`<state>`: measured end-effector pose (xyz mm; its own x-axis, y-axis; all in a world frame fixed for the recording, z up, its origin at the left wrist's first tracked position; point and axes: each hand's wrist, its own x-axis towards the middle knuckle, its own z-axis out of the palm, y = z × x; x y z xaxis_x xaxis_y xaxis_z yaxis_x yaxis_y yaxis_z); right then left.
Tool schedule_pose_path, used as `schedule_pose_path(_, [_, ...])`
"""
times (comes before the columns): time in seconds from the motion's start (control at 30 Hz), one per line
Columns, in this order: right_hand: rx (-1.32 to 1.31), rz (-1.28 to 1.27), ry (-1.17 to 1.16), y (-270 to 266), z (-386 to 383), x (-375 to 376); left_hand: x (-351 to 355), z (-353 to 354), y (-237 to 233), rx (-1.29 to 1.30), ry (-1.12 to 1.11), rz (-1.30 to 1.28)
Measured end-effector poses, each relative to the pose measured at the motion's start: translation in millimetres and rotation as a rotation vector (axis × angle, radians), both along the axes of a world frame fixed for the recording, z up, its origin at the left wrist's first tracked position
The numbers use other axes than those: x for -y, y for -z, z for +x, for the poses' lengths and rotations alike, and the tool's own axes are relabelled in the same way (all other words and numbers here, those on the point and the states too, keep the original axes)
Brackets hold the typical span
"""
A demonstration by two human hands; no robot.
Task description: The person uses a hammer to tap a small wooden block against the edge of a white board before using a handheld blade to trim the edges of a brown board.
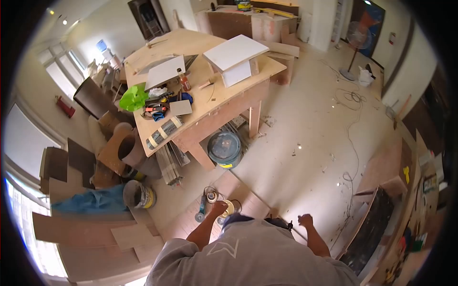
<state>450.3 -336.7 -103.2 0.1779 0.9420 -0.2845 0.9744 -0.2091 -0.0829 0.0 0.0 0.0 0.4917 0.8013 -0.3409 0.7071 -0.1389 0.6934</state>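
Near the bottom centre, my left hand [219, 208] hangs in front of my body with its fingers curled; whether it holds anything is too small to tell. Below and around it on a plywood sheet [245, 193] lie a blue angle grinder [202, 207], a small round container [212, 195] and a yellowish round object [230, 208]. My right hand [305, 220] is held out to the right of my body above the floor, fingers curled, with no object visible in it. A dark strap or tool shows at my waist between the hands.
A wooden worktable [229, 102] bears white panels [236, 52], a bottle [183, 80] and a green bag [134, 97]. Under its edge stands a lidded bucket [224, 149]. An open bucket [139, 194] and boards [78, 229] are at left. A cable [350, 128] and a cabinet [385, 167] are right.
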Motion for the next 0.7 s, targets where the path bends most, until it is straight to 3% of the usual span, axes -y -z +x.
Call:
schedule_pose_path(0.07, [-0.072, 0.012, -0.04, -35, 56, -42, -2, 23, -18, 0.005, -0.05, 0.046])
schedule_pose_path(0.1, [-0.542, 0.078, 0.372, -20, 84, -54, -6, 34, -25, 0.009, -0.077, 0.071])
schedule_pose_path(0.13, [-0.621, 0.109, 0.587, -51, 96, -76, -14, 45, -27, 0.059, -0.116, 0.051])
schedule_pose_path(0.17, [-0.696, 0.148, 0.805, -78, 107, -101, -37, 48, 10, 0.005, 0.044, 0.302])
schedule_pose_path(0.23, [-0.818, 0.211, 0.848, -95, 130, -132, -86, 69, -8, -0.115, 0.277, 0.776])
schedule_pose_path(0.3, [-0.918, 0.203, 0.861, -82, 140, -143, -149, 109, -34, -0.214, -0.095, 0.498])
schedule_pose_path(0.33, [-0.941, 0.169, 0.842, -71, 150, -142, -181, 130, -51, 0.062, -0.356, 0.513])
schedule_pose_path(0.37, [-0.96, 0.137, 0.822, -64, 161, -144, -221, 149, -80, 0.153, -0.388, 0.484])
schedule_pose_path(0.4, [-1.008, 0.094, 0.811, -67, 162, -150, -283, 158, -72, 0.072, -0.372, 0.483])
schedule_pose_path(0.43, [-1.054, 0.042, 0.802, -76, 160, -154, -337, 169, -74, 0.067, -0.344, 0.695])
schedule_pose_path(0.47, [-1.059, -0.011, 0.885, -88, 157, -160, -382, 182, -88, 0.232, -0.426, 0.793])
schedule_pose_path(0.5, [-1.062, -0.067, 0.974, -95, 153, -165, -428, 195, -118, 0.223, -0.39, 0.827])
schedule_pose_path(0.53, [-0.996, -0.157, 0.956, -97, 159, -165, -475, 203, -135, 0.236, -0.323, 0.82])
schedule_pose_path(0.57, [-0.84, -0.145, 0.734, -114, 162, -170, -515, 214, -157, 0.129, -0.295, 0.755])
schedule_pose_path(0.63, [-0.616, -0.024, 0.595, -15, 189, -109, -593, 226, -176, 0.036, -0.183, 0.72])
schedule_pose_path(0.7, [-0.422, 0.037, 0.544, 1, 193, -91, -656, 222, -157, -0.065, 0.049, 0.754])
